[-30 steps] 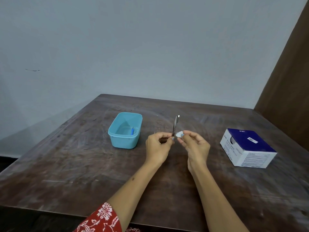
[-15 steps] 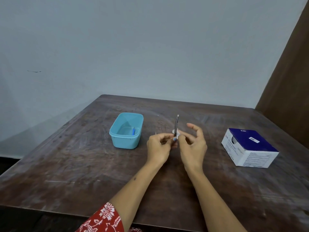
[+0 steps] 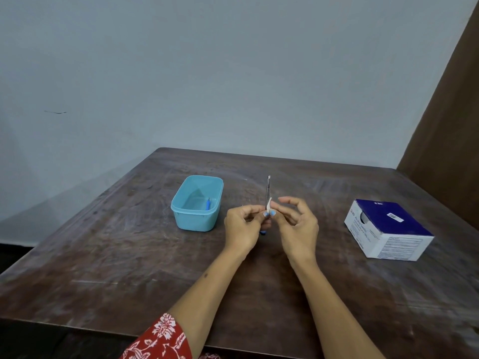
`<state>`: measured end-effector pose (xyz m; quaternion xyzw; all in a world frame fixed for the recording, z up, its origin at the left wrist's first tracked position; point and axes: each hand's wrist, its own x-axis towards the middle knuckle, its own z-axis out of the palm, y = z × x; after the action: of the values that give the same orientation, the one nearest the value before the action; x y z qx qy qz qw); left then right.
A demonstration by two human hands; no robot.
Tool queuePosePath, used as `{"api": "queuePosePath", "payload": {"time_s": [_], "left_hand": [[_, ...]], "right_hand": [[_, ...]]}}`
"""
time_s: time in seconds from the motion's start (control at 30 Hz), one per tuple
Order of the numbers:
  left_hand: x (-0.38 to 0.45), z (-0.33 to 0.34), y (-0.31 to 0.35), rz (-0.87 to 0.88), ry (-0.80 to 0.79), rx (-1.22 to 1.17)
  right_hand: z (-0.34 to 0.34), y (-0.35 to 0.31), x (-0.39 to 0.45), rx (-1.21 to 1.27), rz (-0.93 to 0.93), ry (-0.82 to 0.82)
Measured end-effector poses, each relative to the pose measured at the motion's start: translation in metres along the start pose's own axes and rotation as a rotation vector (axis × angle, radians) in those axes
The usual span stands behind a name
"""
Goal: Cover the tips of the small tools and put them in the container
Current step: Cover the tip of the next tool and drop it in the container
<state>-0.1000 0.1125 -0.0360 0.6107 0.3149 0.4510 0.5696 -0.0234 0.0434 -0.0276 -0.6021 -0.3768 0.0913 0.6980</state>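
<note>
Both hands meet above the middle of the dark wooden surface (image 3: 129,255). The left hand (image 3: 242,225) pinches the lower part of a thin metal tool (image 3: 268,189) between thumb and curled fingers, holding it upright with its top end pointing away from the person. The right hand (image 3: 298,226) pinches a small white piece (image 3: 268,204) against the tool's shaft just above the left fingers — its thumb and forefinger are closed on it, while the other fingers arch loosely. What the white piece is made of I cannot tell; it may be tape or a soft cap.

To the left stands a light blue container (image 3: 197,203), open at the top, with a small blue item (image 3: 207,204) lying inside near its right wall. Well to the right sits a blue and white box (image 3: 388,230).
</note>
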Motion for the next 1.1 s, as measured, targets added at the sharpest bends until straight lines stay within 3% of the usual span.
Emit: {"api": "queuePosePath", "payload": {"time_s": [0.3,0.47,0.67,0.8,1.0,1.1], "left_hand": [[-0.002,0.0,0.001,0.0,-0.117,0.048],[-0.005,0.004,0.001,-0.072,-0.201,0.077],[0.001,-0.001,-0.001,-0.042,-0.171,0.094],[-0.001,0.0,0.003,-0.08,-0.218,0.09],[0.0,-0.002,0.005,-0.028,-0.183,0.125],[-0.001,-0.002,0.005,-0.018,-0.2,0.145]], "right_hand": [[0.001,0.016,0.006,0.068,0.175,-0.001],[-0.001,0.005,0.009,0.192,0.149,0.131],[-0.001,0.005,0.005,0.138,0.159,0.07],[-0.003,0.001,0.007,0.25,0.144,0.125],[-0.001,0.008,0.006,0.203,0.231,-0.044],[0.0,0.006,0.007,0.205,0.205,-0.054]]}}
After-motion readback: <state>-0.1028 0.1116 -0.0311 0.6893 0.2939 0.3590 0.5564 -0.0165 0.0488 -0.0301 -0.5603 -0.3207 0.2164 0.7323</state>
